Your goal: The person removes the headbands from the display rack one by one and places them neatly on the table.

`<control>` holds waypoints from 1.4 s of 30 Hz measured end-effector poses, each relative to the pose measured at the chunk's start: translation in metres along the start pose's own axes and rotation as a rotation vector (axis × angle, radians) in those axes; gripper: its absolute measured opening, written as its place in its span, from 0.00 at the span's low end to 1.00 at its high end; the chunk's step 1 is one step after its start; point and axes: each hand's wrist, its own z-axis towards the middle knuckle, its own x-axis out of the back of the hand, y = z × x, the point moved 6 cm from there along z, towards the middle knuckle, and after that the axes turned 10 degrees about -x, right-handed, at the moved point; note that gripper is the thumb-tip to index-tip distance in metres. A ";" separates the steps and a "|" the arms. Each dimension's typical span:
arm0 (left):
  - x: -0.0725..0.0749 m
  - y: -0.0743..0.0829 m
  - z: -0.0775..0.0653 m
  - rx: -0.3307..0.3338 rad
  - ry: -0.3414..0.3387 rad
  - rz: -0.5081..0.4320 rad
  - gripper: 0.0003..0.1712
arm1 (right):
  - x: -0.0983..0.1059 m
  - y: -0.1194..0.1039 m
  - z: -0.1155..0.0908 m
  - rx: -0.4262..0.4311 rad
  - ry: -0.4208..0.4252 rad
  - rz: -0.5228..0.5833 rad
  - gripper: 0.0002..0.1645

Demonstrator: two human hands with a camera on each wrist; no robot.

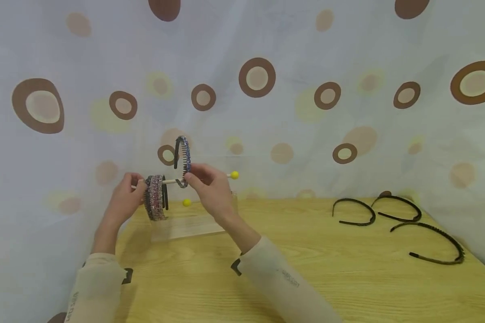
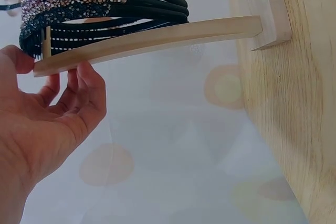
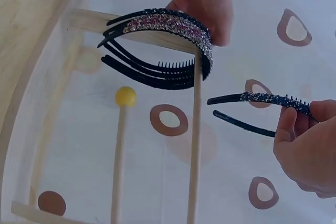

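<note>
My right hand (image 1: pixel 212 190) pinches a blue glittery headband (image 1: pixel 188 154) with comb teeth, its open ends pointing away from the hand in the right wrist view. That headband overlaps a thin wooden rod (image 1: pixel 169 181) in the head view, but the right wrist view has it to the rod's right, apart. Several black headbands with pink, silver and dark glitter (image 1: pixel 155 199) hang bunched at the rod's left end. There, my left hand (image 1: pixel 125 197) grips the top of the wooden stand's upright (image 2: pixel 157 39), with thumb and fingers on either side.
A yellow ball (image 1: pixel 234 175) caps the upper rod's right end; another yellow ball (image 1: pixel 187 202) tips a lower rod. The stand's pale base (image 1: pixel 186 229) rests on the wooden table (image 1: pixel 307 269). Three dark headbands (image 1: pixel 436 260) lie at the right. A patterned curtain (image 1: pixel 291 45) hangs behind.
</note>
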 end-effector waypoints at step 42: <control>-0.005 0.001 0.001 -0.005 -0.006 0.032 0.28 | 0.345 0.092 -0.097 -0.747 0.216 0.247 0.13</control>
